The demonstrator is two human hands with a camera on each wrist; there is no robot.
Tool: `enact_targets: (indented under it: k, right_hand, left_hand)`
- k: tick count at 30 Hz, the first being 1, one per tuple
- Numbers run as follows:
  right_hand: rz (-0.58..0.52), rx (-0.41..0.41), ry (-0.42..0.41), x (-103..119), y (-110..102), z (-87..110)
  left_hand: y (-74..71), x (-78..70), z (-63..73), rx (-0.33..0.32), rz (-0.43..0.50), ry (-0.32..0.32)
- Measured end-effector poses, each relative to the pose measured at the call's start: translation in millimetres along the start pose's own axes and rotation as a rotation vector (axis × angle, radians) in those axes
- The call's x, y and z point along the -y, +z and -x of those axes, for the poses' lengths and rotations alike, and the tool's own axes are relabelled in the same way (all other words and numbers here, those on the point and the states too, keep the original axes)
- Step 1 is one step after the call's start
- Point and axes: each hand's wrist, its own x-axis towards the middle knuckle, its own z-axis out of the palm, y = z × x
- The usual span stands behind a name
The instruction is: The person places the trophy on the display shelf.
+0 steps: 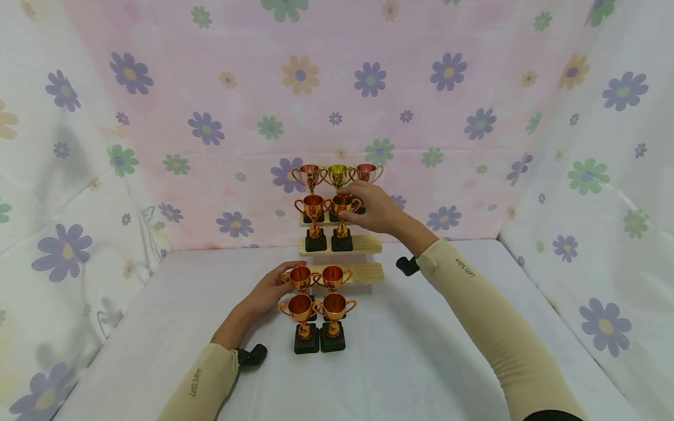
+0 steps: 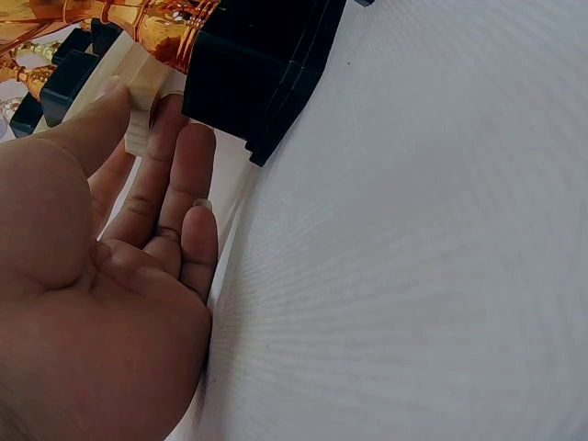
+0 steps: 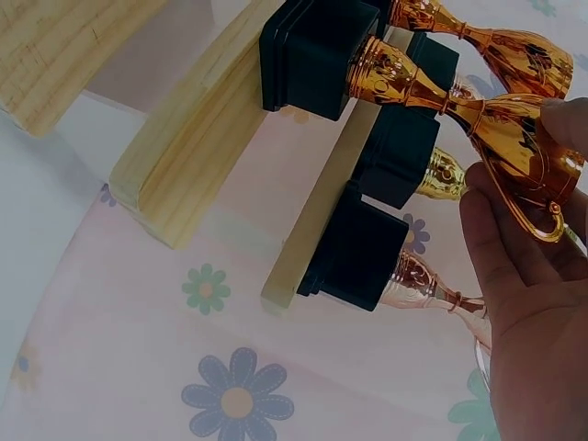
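At 3 o'clock of its twin (image 1: 314, 225) on mid shelf (image 1: 367, 244), cup (image 1: 342, 230)'s upright, R fingers (image 3: 496, 241) pinching its bowl, L fingers (image 2: 191, 161) gripping low shelf (image 1: 368, 272)'s 9 o'clock end; prob. best seat it flat b4 easing off.

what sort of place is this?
Likely a makeshift filming booth: floral sheets hang on three sides of a white-covered table, where small trophies stand, some on a tiered wooden rack.
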Motion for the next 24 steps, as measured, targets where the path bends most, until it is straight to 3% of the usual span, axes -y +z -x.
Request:
enact_targets:
  k: [17,24]
  right_hand:
    - [-0.015,-0.025,-0.011,-3.7,5.4,1.9]
    - [-0.049,-0.091,-0.041,-5.4,0.8,11.6]
  left_hand:
    - [-0.7,2.2,-0.3,0.005,0.004,0.003]
    - [0.3,0.1,-0.3,-0.004,0.013,-0.006]
